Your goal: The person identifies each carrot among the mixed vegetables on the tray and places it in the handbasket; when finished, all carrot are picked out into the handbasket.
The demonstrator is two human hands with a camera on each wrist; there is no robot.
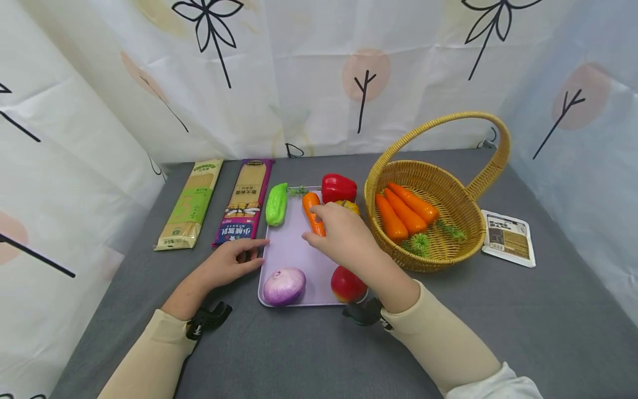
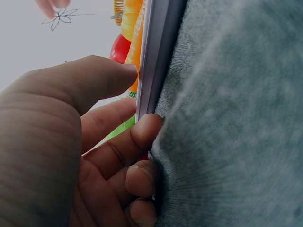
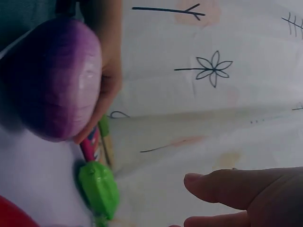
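Note:
My left hand (image 1: 234, 263) rests its thumb and fingertips against the left rim of a lavender tray (image 1: 299, 255); the left wrist view shows them at the rim (image 2: 154, 52). Above a carrot (image 1: 312, 213) in the tray hovers my right hand (image 1: 344, 230), thumb and index finger apart, holding nothing visible. The carrot lies lengthwise, its leafy top away from me. A green bumpy vegetable (image 1: 276, 204), a red bell pepper (image 1: 339, 188) and a partly hidden yellow vegetable (image 1: 350, 206) lie at the tray's far end. Nearer me are a purple onion (image 1: 284, 286) and a red round fruit (image 1: 348, 284).
Right of the tray stands a tall-handled wicker basket (image 1: 448, 252) with three carrots (image 1: 404, 213). Beyond it lies a white-edged packet (image 1: 508, 238). Two noodle packs, one green (image 1: 191, 205) and one purple (image 1: 244, 199), lie at the left. Patterned curtains (image 1: 309, 83) enclose the grey table (image 1: 279, 354).

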